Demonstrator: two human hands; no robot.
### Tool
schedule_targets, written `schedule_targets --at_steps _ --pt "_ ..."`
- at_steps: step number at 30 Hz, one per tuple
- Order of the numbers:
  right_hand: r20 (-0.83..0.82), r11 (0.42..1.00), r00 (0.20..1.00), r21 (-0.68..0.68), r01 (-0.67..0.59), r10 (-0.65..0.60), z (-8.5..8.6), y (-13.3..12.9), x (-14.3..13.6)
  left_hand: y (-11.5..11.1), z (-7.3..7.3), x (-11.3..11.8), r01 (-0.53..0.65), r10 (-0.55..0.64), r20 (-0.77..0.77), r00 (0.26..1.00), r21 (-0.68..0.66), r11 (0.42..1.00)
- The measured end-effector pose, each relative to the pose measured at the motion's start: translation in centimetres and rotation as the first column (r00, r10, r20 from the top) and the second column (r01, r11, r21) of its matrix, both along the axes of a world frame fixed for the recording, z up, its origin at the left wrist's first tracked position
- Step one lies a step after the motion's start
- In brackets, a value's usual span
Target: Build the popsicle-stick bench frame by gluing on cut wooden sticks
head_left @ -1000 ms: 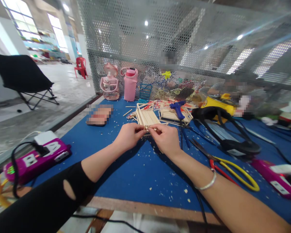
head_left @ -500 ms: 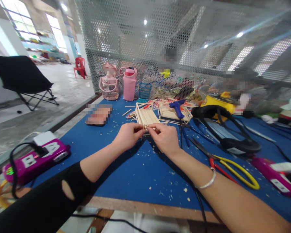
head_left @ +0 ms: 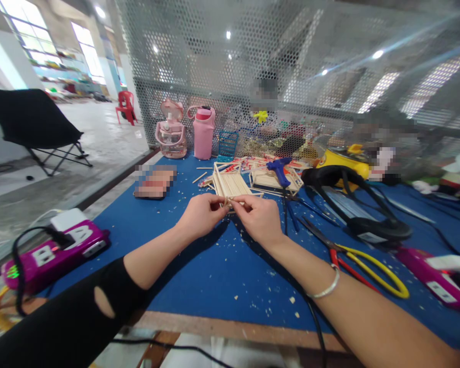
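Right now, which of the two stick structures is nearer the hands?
The left stick structure: the left hand and right hand are at its near edge. The other stick structure lies farther right, partly hidden by the blue glue gun.

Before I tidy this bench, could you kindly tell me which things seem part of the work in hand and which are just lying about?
Likely part of the work:
small wooden piece between left hand and right hand
stick panel
second stick frame
blue glue gun
perhaps the cutters

Apparently just lying about:
pink bottle
black folding chair
red chair
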State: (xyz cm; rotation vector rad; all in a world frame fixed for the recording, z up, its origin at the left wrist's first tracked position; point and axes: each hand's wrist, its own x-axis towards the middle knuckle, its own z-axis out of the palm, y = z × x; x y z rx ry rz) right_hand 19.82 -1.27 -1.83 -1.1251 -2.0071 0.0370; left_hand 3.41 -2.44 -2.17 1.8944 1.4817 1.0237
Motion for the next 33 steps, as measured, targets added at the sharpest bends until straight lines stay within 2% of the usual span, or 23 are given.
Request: schedule_targets --at_steps 2,7,9,27,33 --pt "-0.001 1.0 1.0 0.005 0.001 -0.001 0.0 0.0 0.0 0.1 0.0 0.0 -0.014 0.015 0.042 0.999 -0.024 1.0" --pt "0.0 1.0 1.0 0.016 0.002 -0.002 -0.1 0.0 0.0 0.3 0.4 0.4 0.02 0.054 0.301 0.952 -0.238 0.971" --pt "-0.002 1.0 1.0 0.02 0.003 -0.003 -0.2 -0.1 -0.1 0.3 0.5 0.4 0.026 0.061 0.327 0.943 -0.254 0.967" --pt "0.039 0.999 0.999 0.052 -0.008 0.006 -0.3 0.1 -0.1 0.9 -0.4 0.2 0.081 -0.048 0.251 0.967 -0.124 0.989" --pt "0.035 0.998 0.999 0.059 -0.01 0.008 -0.4 0.1 -0.1 0.9 -0.5 0.3 0.05 -0.028 0.196 0.98 -0.108 0.993"
